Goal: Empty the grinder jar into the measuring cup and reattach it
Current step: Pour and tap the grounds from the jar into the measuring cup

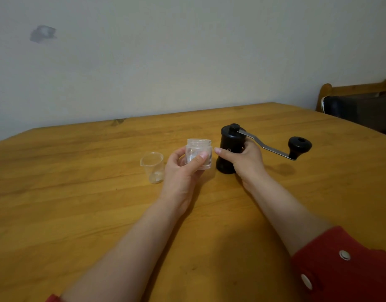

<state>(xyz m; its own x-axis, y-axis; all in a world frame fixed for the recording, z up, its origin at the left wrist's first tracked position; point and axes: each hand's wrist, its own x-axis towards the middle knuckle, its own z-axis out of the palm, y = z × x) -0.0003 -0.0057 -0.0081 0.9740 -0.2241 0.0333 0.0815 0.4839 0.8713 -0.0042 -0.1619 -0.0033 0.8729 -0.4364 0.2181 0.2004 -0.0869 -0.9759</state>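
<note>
Nearest to us, our two forearms run up from the red sleeves (344,264) across the wooden table (79,214).

Further out, our left hand (183,168) is wrapped around the clear grinder jar (198,153), thumb across its near face and fingers behind, so the hold is closed on the jar and lifts it just off the table. The jar stands upright: its long axis is vertical and its threaded mouth points up. Whether anything remains inside we cannot tell; the plastic is clear and blurred.

Just left of that hand the measuring cup (152,167) stands upright on the table, spout turned left, with what may be a trace of pale material at its bottom.

Just right of the jar, nearly touching it, our right hand (242,159) grips the black grinder body (230,149), which stands upright, its crank handle (274,147) reaching right to a black knob (300,146).

The coming move, we judge, turns on jar against body: the jar's mouth faces up beside the body, whose underside faces down onto the table. The body would need lifting or tilting so the mouth can come in under it, axes in line, before threading.
</note>
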